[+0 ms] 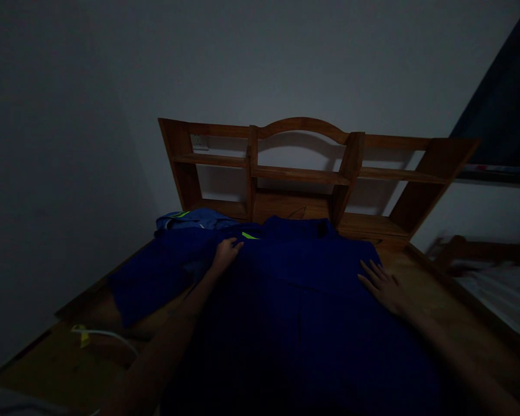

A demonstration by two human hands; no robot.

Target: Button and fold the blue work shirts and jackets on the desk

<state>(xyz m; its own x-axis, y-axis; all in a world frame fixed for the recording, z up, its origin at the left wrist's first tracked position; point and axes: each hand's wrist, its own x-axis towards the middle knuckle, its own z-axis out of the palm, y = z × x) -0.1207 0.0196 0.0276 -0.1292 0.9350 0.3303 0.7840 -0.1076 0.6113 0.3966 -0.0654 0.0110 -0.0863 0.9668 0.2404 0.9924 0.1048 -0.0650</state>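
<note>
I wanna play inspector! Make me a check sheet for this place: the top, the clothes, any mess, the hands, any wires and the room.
Surface: wooden top, mostly covered by cloth, dimly lit.
Clothes: dark blue garment spread out, one sleeve to the left; lighter blue cloth behind that, perhaps part of it.
Clutter: small yellow item, lower left, too dim to name.
Hands: left hand at the garment near a green strip, grip unclear; right hand open, fingers spread at the garment's right edge.
Cables: white cable-like strand beside the yellow item.
Surroundings: wooden shelf, pale wall, wall socket.
</note>
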